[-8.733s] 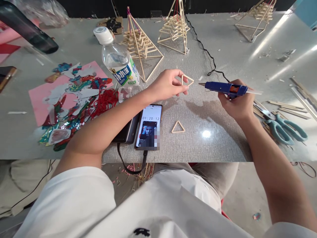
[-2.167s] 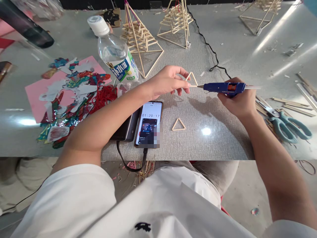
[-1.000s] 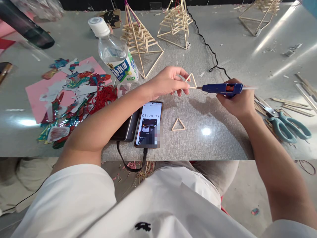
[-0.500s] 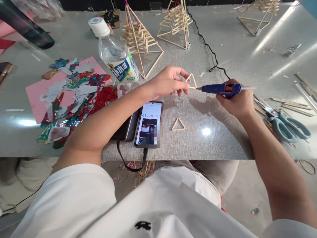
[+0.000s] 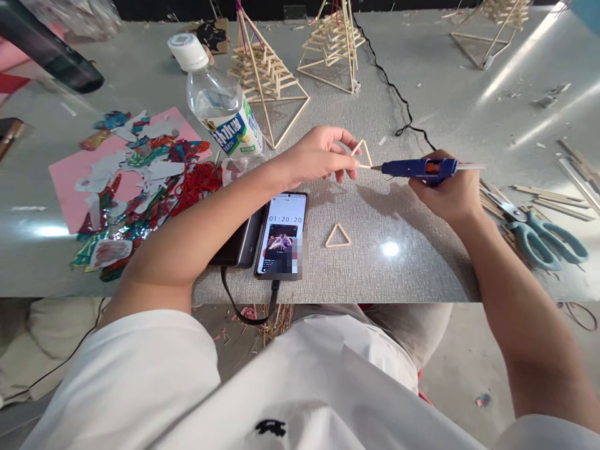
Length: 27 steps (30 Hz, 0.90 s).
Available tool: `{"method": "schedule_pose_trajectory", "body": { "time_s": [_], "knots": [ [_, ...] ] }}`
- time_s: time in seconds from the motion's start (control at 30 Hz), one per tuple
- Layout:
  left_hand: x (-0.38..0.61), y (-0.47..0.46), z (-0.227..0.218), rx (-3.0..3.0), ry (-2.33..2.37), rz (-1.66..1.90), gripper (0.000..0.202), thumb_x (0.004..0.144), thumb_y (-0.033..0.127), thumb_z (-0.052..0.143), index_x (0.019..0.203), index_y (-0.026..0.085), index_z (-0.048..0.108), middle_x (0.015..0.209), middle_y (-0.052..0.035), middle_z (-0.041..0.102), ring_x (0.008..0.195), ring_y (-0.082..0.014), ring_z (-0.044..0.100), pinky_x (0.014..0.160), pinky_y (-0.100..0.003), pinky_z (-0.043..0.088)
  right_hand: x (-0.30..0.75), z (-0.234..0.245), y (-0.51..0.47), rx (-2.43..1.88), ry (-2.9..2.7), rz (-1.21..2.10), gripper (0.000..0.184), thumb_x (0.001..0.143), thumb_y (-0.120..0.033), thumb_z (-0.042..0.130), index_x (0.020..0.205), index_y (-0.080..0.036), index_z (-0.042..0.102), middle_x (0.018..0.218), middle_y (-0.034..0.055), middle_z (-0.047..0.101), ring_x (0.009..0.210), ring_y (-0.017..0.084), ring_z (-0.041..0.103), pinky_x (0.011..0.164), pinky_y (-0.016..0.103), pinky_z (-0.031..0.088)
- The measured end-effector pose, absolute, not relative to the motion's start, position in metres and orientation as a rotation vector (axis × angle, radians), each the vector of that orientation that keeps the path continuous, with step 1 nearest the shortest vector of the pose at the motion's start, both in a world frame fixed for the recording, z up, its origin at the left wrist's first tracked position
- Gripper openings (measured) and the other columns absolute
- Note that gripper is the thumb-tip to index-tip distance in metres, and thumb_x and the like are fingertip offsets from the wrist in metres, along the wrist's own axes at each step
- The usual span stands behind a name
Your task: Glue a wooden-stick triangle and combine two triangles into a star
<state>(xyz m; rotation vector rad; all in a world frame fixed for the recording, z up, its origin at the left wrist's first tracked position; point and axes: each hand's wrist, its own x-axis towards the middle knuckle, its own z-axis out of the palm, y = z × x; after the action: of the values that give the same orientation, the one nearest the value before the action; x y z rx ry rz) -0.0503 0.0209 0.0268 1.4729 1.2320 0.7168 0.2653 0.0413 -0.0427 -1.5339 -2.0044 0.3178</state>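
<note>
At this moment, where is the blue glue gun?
In the head view, the glue gun is right of centre, held in the right hand, its nozzle at the wooden triangle in the left hand.

A capped plastic bottle stands on the grey desk | a lit phone, reading 01:20:20, lies beside a black box | red string and glossy scraps crowd pink paper

The left hand pinches a stick triangle at the nozzle of a blue glue gun gripped in the right hand, with another triangle on the counter between hands and body.
</note>
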Motion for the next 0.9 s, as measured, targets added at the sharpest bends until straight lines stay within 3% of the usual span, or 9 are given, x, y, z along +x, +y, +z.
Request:
{"method": "schedule_pose_trajectory", "body": {
  "time_s": [0.9],
  "knots": [
    [-0.0503, 0.02, 0.0268, 1.488, 1.228, 0.714, 0.019, 0.101, 0.002, 0.078, 0.107, 0.016, 0.068, 0.085, -0.0036, 0.08, 0.064, -0.0087, 0.063, 0.064, -0.026, 0.04, 0.2661, -0.0414, 0.041, -1.559, -2.028, 0.31, 0.024, 0.082, -0.043, 0.082, 0.101, -0.033, 0.072, 0.076, 0.0035, 0.076, 0.073, 0.031, 0.072, 0.07, 0.046, 0.054]
  ]
}}
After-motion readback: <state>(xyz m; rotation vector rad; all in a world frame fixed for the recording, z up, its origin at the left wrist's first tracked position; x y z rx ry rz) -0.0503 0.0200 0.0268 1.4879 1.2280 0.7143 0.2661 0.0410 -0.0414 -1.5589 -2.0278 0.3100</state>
